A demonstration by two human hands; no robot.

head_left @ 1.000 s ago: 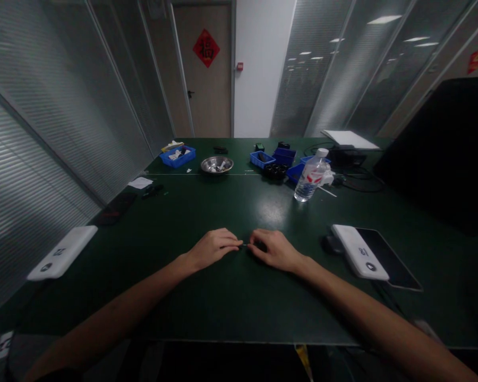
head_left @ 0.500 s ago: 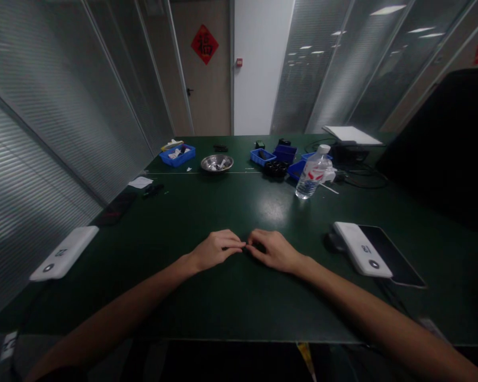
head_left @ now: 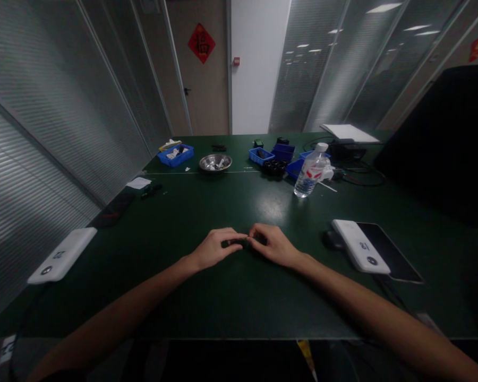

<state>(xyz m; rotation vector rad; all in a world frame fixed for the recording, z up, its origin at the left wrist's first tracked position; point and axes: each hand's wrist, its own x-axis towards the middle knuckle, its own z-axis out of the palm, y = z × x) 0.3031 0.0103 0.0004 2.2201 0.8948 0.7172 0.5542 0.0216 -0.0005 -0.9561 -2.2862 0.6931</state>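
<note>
My left hand [head_left: 219, 248] is just above the dark green table, its fingers stretched out and the thumb parted from them. My right hand [head_left: 273, 244] is curled, thumb and fingertips pinched together. The fingertips of both hands meet or nearly meet in front of me. Whatever the right fingertips hold, if anything, is too small and dark to make out. Beyond my hands, a water bottle [head_left: 310, 172] stands upright on the right, and a metal bowl [head_left: 215, 163] with small white pieces stands further back.
White power banks lie at the left [head_left: 62, 255] and right [head_left: 360, 246], the right one beside a dark tablet [head_left: 390, 252]. Blue trays [head_left: 176, 156] with small parts, a black object cluster [head_left: 274, 168], cables and a white paper [head_left: 139, 183] lie further back. A black monitor [head_left: 442, 148] looms at right.
My left thumb has parted from the fingers, which have stretched towards the right hand. The right hand has shifted up slightly and stays pinched. The view has moved a little.
</note>
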